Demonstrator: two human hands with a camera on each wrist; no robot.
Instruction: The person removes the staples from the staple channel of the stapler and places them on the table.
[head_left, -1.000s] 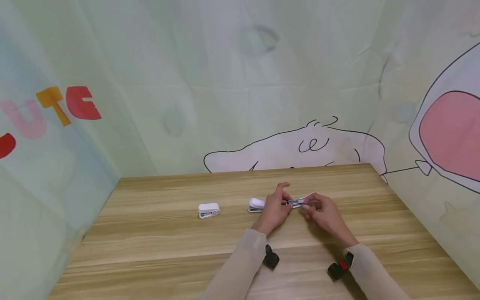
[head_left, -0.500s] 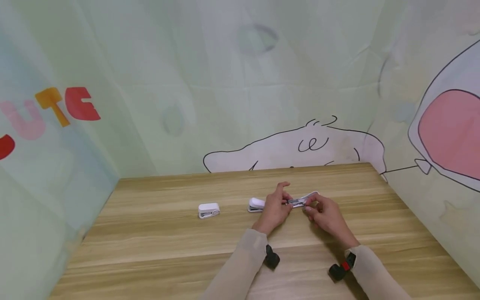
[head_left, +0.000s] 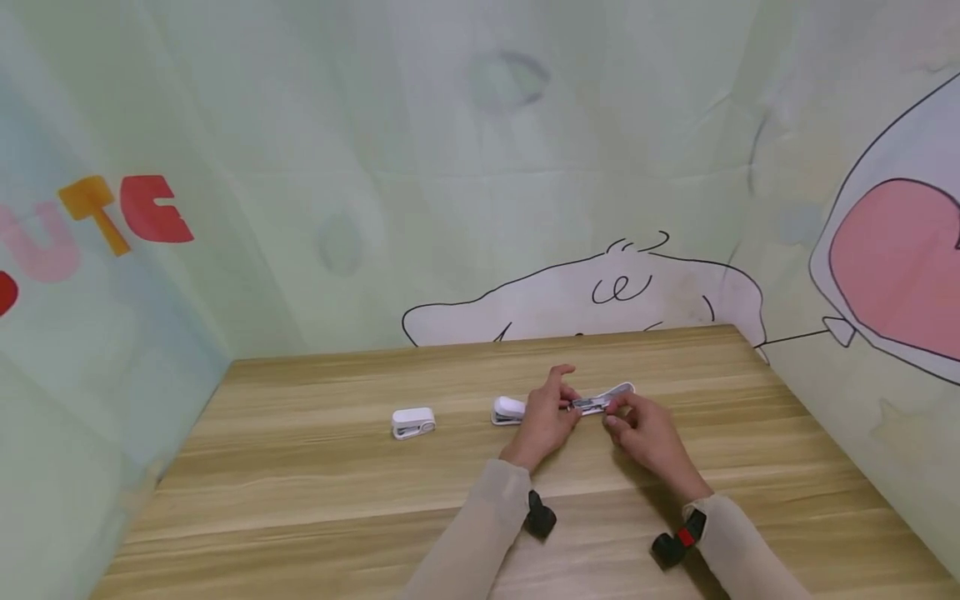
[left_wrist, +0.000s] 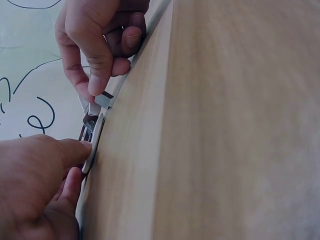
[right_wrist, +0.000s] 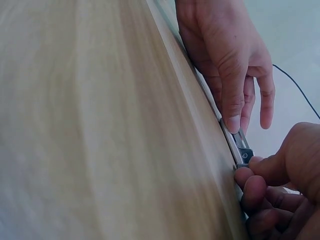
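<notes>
A white stapler (head_left: 597,402) lies opened on the table, its metal magazine exposed and its lid tipped back to the right. Its left end is held between the thumb and fingers of my left hand (head_left: 546,422), whose index finger sticks up. My right hand (head_left: 651,437) is at the stapler's other end. In the left wrist view, its thumb and index finger pinch a short grey strip of staples (left_wrist: 103,100) close to the magazine. The right wrist view shows the stapler (right_wrist: 233,144) between both hands, partly hidden by fingers.
Left of my left hand stands a second white stapler (head_left: 507,410), partly covered by that hand. Farther left sits a third, smaller white stapler (head_left: 412,422). Behind the wooden table (head_left: 315,475) hangs a printed cloth backdrop (head_left: 360,167).
My right hand has edged slightly right along the stapler, uncovering more of its magazine and lid. The left hand keeps its hold. The head view has shifted a little.
</notes>
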